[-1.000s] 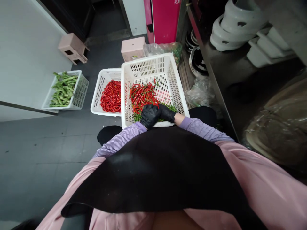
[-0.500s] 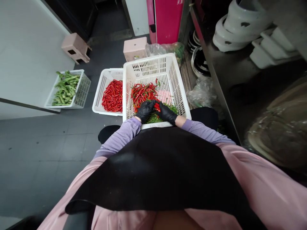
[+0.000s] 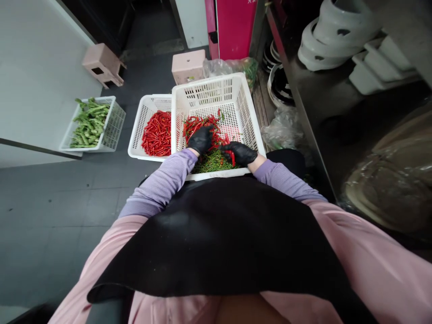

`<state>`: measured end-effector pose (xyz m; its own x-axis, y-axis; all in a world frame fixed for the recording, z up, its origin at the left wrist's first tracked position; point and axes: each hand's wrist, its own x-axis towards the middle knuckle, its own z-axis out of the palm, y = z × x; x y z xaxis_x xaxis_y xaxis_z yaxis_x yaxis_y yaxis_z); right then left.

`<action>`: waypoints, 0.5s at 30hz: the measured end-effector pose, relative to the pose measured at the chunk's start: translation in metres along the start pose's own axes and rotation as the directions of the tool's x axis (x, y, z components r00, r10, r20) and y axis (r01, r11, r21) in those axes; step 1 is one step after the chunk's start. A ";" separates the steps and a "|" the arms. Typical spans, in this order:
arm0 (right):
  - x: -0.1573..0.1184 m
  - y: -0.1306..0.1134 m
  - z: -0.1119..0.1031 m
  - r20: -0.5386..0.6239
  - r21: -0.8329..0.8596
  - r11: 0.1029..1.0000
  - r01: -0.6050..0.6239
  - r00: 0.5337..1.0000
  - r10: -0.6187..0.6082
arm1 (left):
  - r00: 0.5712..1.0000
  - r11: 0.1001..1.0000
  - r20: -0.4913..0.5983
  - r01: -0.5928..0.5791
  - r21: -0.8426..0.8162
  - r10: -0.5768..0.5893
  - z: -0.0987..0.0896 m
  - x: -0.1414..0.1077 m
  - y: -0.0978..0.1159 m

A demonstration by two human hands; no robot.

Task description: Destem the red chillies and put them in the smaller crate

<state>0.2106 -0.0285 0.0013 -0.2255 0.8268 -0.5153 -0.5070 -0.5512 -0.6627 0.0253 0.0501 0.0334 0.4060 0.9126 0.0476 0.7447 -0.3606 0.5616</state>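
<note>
My right hand [image 3: 240, 153], in a black glove, is closed around several red chili peppers [image 3: 232, 157] that stick out past its fingers. Over the pile of stemmed red chilies [image 3: 216, 120] is my left hand [image 3: 200, 140], also gloved, with its fingers curled in among them; what they grip is hidden. Both hands are inside a large white plastic basket [image 3: 257, 121] at my lap. Below them, on the near side of this basket, lie loose green chili stems [image 3: 214, 163].
A second white basket [image 3: 135, 135] of red chilies stands at its left. Farther left is a basket [image 3: 118, 121] of green vegetables. Pink stools [image 3: 189, 65], plastic bags [image 3: 283, 128] and a dark metal shelf [image 3: 303, 108] with white containers [image 3: 337, 38] surround the spot.
My left hand has moved away from my right hand, up and left onto the red chili pile. My right hand has shifted slightly right, still holding red chilies.
</note>
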 end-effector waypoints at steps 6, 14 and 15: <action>-0.012 -0.022 -0.006 -0.033 0.318 0.944 0.088 0.996 -0.082 | 0.984 0.961 0.161 0.116 -0.252 -0.076 -0.006 -0.025 0.006; -0.033 -0.022 0.019 -0.012 0.346 0.898 0.273 0.958 -0.287 | 0.970 0.739 0.243 0.177 -0.650 -0.019 0.021 -0.064 0.051; -0.035 -0.022 0.021 0.008 0.351 0.897 0.271 0.956 -0.292 | 0.971 0.723 0.238 0.163 -0.671 0.002 0.024 -0.064 0.054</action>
<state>0.2122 -0.0435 0.0453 -0.0743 0.9526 -0.2951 -0.8073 -0.2312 -0.5430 0.0526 -0.0325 0.0410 0.5214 0.8402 -0.1492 0.2494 0.0171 0.9682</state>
